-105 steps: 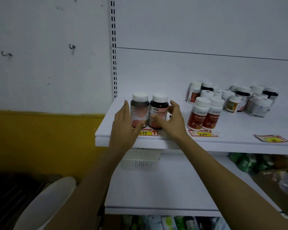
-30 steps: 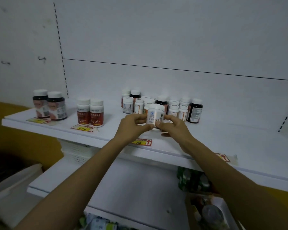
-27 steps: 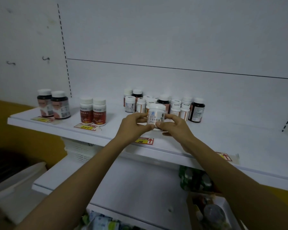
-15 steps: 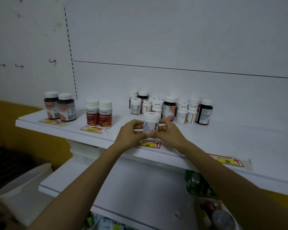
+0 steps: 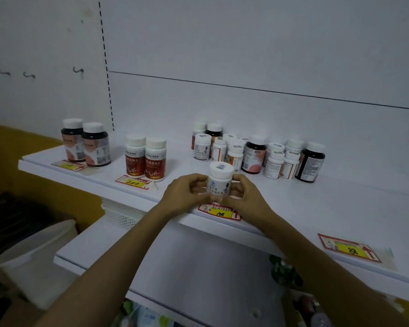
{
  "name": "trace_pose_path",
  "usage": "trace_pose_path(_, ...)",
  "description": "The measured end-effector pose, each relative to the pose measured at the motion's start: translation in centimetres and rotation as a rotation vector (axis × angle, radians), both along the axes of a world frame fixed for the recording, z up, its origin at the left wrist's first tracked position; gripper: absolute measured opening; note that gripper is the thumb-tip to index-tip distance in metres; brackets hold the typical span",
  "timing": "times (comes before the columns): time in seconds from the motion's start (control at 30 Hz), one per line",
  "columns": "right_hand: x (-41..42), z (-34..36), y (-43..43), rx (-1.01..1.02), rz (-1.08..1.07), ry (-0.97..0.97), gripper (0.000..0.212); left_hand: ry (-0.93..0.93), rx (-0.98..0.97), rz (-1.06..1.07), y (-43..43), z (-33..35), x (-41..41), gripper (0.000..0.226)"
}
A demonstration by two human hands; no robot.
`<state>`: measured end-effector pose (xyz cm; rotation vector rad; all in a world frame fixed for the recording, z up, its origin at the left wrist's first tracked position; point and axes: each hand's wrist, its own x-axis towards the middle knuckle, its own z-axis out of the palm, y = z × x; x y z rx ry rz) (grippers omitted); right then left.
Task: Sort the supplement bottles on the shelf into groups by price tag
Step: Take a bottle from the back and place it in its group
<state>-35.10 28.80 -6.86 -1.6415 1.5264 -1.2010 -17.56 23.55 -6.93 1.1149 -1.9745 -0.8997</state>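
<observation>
Left hand [image 5: 184, 194]: centre of frame, fingers curled round the left side of the white bottle [image 5: 219, 182].
Right hand [image 5: 246, 194]: fingers curled on the bottle's right side — both hands close together, clamped on it.
White bottle: upright, at the shelf [image 5: 316, 204] front, just behind the 108 tag [image 5: 220, 212]; contact with the shelf cannot be told.
Mixed cluster [image 5: 257, 154]: behind the hands, packed together.
Red-label pair [image 5: 145, 159]: left of centre, behind the 280 tag [image 5: 132, 182].
Dark pair [image 5: 86, 142]: far left, side by side.
88 tag [image 5: 350, 247]: lower right — on the shelf's front edge.
</observation>
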Motion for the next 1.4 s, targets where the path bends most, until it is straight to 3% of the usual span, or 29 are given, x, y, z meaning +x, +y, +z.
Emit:
trace_pose_path(0.83, -0.2, -0.1, -0.4, 0.005, 0.008, -0.006, 0.064, -0.006, -0.013, -0.004, -0.3, -0.1, -0.2, 0.059)
trace_pose_path(0.97, -0.4, 0.5, -0.2, 0.021, -0.008, -0.173, 0.055, 0.12, 0.039, 0.017, -0.2, 0.4, 0.2, 0.069)
trace_pose_path(1.03, -0.9, 0.7, -0.3, 0.026, -0.105, -0.327, 0.043, 0.156, 0.06, 0.026, 0.0, 0.5, 0.2, 0.063)
trace_pose_path(1.13, -1.4, 0.7, -0.5, 0.028, -0.245, -0.517, 0.044, 0.216, 0.074, 0.049, 0.2, 0.6, -0.1, 0.049)
trace_pose_path(1.27, -1.4, 0.6, -0.8, 0.069, -0.256, -0.435, 0.047, 0.333, 0.18, 0.126, -0.4, 1.4, -0.2, 0.05)
trace_pose_path(1.4, -1.4, 1.3, -1.7, 0.096, -0.259, -0.362, 0.046, 0.329, 0.132, 0.118, -1.6, 1.9, -0.3, 0.031)
